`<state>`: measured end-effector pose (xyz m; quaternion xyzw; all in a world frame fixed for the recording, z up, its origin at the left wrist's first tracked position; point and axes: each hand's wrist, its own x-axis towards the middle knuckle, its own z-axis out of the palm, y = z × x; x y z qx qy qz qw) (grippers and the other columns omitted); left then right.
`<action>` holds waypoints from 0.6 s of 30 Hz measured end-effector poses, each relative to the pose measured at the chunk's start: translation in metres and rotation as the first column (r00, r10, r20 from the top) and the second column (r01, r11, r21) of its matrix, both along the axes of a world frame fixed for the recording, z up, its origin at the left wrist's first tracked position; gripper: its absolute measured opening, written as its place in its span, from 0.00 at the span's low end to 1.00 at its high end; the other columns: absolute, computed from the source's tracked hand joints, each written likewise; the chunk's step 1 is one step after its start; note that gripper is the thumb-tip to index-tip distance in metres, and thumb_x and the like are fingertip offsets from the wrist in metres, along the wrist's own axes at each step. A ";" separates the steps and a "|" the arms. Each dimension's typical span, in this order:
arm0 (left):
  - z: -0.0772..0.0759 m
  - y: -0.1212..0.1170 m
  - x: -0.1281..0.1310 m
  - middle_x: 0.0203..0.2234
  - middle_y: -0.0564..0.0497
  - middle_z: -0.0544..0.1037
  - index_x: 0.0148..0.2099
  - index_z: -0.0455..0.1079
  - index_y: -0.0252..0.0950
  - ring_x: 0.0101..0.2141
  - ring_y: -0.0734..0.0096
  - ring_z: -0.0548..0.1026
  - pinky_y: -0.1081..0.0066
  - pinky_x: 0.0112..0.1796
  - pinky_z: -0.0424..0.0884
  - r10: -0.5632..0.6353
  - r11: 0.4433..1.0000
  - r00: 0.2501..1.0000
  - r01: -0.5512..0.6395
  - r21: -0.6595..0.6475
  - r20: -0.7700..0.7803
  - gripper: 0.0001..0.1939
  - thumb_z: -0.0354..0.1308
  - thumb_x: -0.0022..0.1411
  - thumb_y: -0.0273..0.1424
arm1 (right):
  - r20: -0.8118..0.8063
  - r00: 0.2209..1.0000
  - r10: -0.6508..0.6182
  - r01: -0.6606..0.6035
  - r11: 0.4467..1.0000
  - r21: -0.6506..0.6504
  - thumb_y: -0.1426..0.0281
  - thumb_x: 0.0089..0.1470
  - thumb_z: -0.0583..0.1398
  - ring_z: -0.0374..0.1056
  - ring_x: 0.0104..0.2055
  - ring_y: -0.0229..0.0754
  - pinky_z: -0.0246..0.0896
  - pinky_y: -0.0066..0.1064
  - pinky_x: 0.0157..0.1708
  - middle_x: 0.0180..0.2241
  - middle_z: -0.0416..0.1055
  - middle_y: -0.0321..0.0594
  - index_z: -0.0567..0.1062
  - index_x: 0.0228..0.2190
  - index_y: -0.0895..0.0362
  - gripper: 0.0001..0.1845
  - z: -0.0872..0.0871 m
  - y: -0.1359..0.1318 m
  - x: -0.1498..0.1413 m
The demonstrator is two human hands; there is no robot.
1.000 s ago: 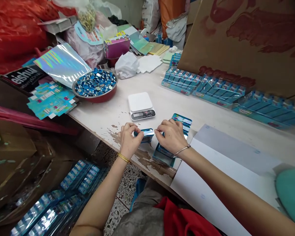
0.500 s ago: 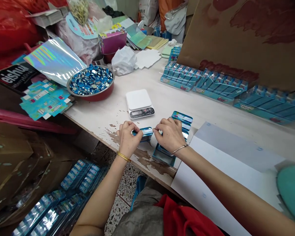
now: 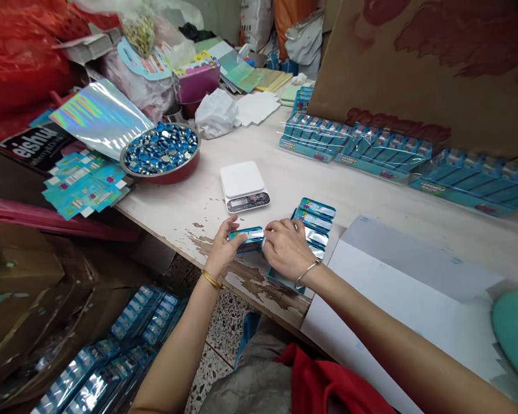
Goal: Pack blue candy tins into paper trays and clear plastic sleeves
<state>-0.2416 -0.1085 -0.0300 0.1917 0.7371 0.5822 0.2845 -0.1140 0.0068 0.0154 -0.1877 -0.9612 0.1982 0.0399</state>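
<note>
Both my hands pinch a small blue and silver box (image 3: 247, 237) just above the worn front edge of the white table (image 3: 285, 178). My left hand (image 3: 223, 249) grips its left end and underside. My right hand (image 3: 285, 248) closes on its right end. Under my right wrist lies an open blue tray (image 3: 313, 227) with a few like boxes standing in a row. A small white scale (image 3: 244, 186) sits just beyond the held box.
A red-rimmed bowl of blue and silver discs (image 3: 162, 147) stands at the left, next to flat blue cartons (image 3: 84, 184). Wrapped rows of blue boxes (image 3: 354, 150) line the far side below a cardboard sheet (image 3: 418, 69). White paper (image 3: 397, 293) covers the right.
The hands have drawn closer together on the small box, and the left hand has slid lower under it. More boxes in the tray show beside my right hand.
</note>
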 end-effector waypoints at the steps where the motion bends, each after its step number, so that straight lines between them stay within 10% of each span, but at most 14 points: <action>1: 0.001 -0.001 -0.001 0.45 0.46 0.68 0.57 0.63 0.39 0.47 0.66 0.69 0.69 0.45 0.67 -0.012 1.000 1.000 0.012 -0.009 -0.007 0.31 0.60 0.49 0.36 | 0.012 1.000 0.001 -0.001 1.000 -0.001 0.73 0.58 0.48 0.60 0.49 0.51 0.41 0.52 0.55 0.43 0.71 0.47 0.77 0.35 0.59 0.17 0.000 -0.001 -0.001; 6: 0.011 -0.003 -0.003 0.46 0.44 0.70 0.58 0.62 0.37 0.49 0.63 0.68 0.65 0.50 0.64 -0.103 0.995 0.946 0.093 -0.047 -0.306 0.28 0.58 0.55 0.38 | -0.057 0.998 -0.009 0.016 0.991 0.130 0.66 0.61 0.50 0.53 0.59 0.55 0.32 0.57 0.60 0.54 0.65 0.53 0.75 0.43 0.62 0.18 0.012 -0.013 0.004; 11: 0.034 -0.002 -0.002 0.48 0.44 0.71 0.61 0.59 0.39 0.49 0.58 0.68 0.54 0.54 0.56 -0.499 0.866 0.478 0.253 -0.431 -0.723 0.30 0.60 0.59 0.39 | -0.250 0.957 0.145 -0.127 0.988 0.088 0.64 0.62 0.52 0.63 0.44 0.49 0.60 0.41 0.44 0.40 0.71 0.50 0.75 0.34 0.61 0.16 0.022 -0.036 0.061; 14: 0.053 -0.009 -0.003 0.41 0.45 0.73 0.54 0.66 0.37 0.43 0.60 0.70 0.58 0.48 0.61 -0.628 0.777 0.284 0.275 -0.566 -0.724 0.20 0.58 0.61 0.36 | -0.277 0.950 0.146 -0.154 0.988 -0.008 0.69 0.62 0.53 0.63 0.34 0.43 0.61 0.34 0.34 0.32 0.69 0.44 0.72 0.29 0.60 0.13 -0.003 -0.046 0.106; 18: 0.091 -0.032 0.008 0.42 0.46 0.71 0.54 0.66 0.37 0.43 0.65 0.69 0.66 0.43 0.66 -0.556 0.817 0.329 0.383 -0.431 -0.763 0.18 0.57 0.62 0.34 | -0.311 0.949 0.049 -0.049 0.999 0.007 0.74 0.60 0.52 0.64 0.42 0.47 0.65 0.37 0.38 0.45 0.68 0.52 0.70 0.45 0.63 0.13 -0.051 -0.052 0.142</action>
